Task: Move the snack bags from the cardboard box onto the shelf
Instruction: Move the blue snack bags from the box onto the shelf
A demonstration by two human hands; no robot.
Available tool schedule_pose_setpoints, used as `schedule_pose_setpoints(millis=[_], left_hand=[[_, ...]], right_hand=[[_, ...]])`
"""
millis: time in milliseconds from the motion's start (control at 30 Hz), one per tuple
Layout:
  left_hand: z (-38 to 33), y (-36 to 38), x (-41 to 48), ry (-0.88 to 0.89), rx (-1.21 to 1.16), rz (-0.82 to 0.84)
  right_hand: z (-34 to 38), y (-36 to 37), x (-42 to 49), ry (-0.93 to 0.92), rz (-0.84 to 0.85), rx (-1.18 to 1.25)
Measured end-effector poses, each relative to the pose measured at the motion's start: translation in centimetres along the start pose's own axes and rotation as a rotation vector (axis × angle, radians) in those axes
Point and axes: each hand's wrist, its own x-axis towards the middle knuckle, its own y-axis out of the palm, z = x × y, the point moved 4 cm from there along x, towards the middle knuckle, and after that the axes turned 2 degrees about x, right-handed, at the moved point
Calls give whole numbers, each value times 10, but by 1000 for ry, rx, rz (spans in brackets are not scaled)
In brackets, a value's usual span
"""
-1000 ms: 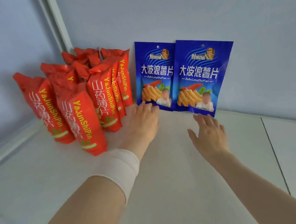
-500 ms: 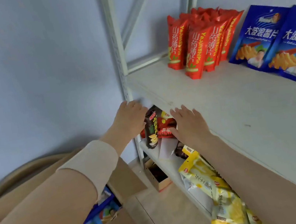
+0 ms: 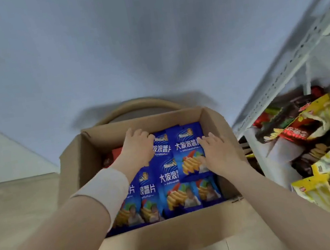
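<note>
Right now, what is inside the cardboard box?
Blue snack bags fill the cardboard box, with something red beside the left hand. The right hand touches the top bag. Whatever lies underneath is covered.

Blue snack bags (image 3: 187, 149), yellow chip print; brown cardboard box (image 3: 177, 237); white wristband (image 3: 107, 190).

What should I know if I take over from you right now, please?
Left hand: lies on the blue snack bags at the back of the cardboard box; grip unclear.
Right hand: open, fingers flat on the topmost blue bag.
Done: no bag lifted out yet.
Left: many blue bags fill the box; move them to the shelf on the right.
</note>
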Motion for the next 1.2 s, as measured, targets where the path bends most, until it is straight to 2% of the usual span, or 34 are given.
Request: schedule_pose_setpoints(millis=[100, 233, 333, 400, 500, 633, 767, 900, 1100, 1200], left_hand=[[46, 65, -10, -130, -152, 103], [72, 144, -31, -388, -463, 339], [74, 192, -44, -602, -759, 467], [70, 222, -50, -738, -923, 517], [62, 263, -55, -978, -1121, 532], [52, 308, -56, -1214, -1243, 540], [44, 334, -48, -1326, -1236, 524], [42, 340, -48, -1390, -1186, 494], [51, 345, -57, -1379, -1187, 515], [53, 348, -53, -1327, -1150, 593]], right_hand=[[29, 41, 28, 21, 89, 31], [49, 101, 33, 80, 295, 62], [43, 136, 35, 223, 398, 221], [28, 151, 46, 362, 377, 355], [3, 171, 72, 524, 258, 536], [-26, 197, 108, 696, 173, 568], [-33, 213, 131, 679, 139, 473], [-21, 221, 131, 620, 175, 583], [-18, 211, 121, 539, 67, 582], [-15, 213, 125, 616, 62, 688]])
